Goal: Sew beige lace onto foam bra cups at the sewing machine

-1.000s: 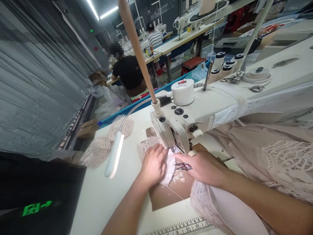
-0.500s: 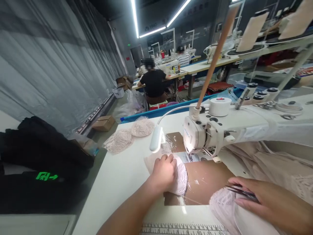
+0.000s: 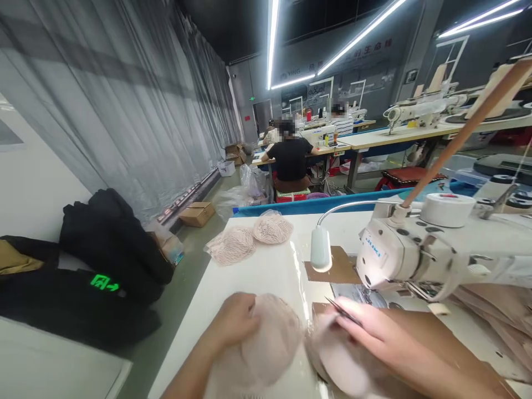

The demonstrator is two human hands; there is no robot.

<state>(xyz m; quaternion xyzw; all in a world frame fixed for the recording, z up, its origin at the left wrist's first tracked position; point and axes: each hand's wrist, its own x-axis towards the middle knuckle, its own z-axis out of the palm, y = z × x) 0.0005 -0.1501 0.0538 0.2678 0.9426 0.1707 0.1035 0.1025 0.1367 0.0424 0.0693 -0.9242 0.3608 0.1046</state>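
My left hand (image 3: 239, 321) is closed on the left edge of a pale pink, cup-shaped fabric piece, a bra cup (image 3: 276, 338), blurred by motion. Dark, pointed thread snips (image 3: 343, 312) lie in my right hand (image 3: 369, 327), their tips toward the upper left. That same hand also grips a second bra cup (image 3: 341, 354), smooth and pale on the side facing me. Both cups are held over the front of the white sewing table (image 3: 195, 327), almost side by side. A white sewing machine (image 3: 386, 255) stands beyond my right hand.
Two lacy cups (image 3: 233, 245) lie at the table's far left. A small lamp (image 3: 321, 249) on a bent neck hangs left of the machine head. Beige fabric (image 3: 490, 316) is bunched on the right. A co-worker in black (image 3: 291, 160) sits ahead; dark cloth (image 3: 116, 238) is piled left.
The view has swung left. My left hand has lifted the fabric from beside the needle area and moved left. My right hand has come in closer to it, bringing its cup and snips.
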